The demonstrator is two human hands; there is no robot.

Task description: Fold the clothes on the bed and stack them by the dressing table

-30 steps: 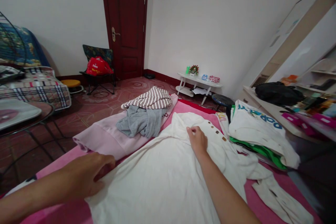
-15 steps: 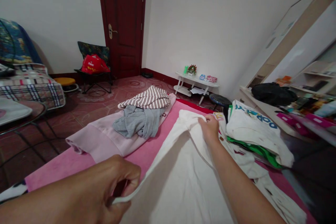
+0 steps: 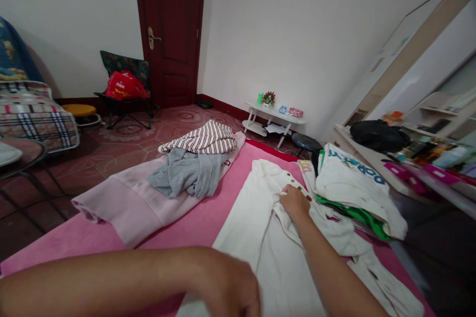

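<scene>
Your white garment, creased and partly doubled over, with brown buttons near its top, lies lower centre on the pink cover. Left of centre, a grey cloth and striped cloth rest on a pale pink garment; stacked clothes sit right. Your right hand pinches fabric beside the buttons; your left hand covers the bottom edge, fingers too hidden to tell.

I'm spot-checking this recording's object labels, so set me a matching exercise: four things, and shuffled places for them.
1. red bag
2. grey garment
3. right hand
4. flowering plant

A. on the white garment
B. on the small white table
C. on the folding chair
D. on the pale pink garment

Pairs: 1-C, 2-D, 3-A, 4-B
</scene>
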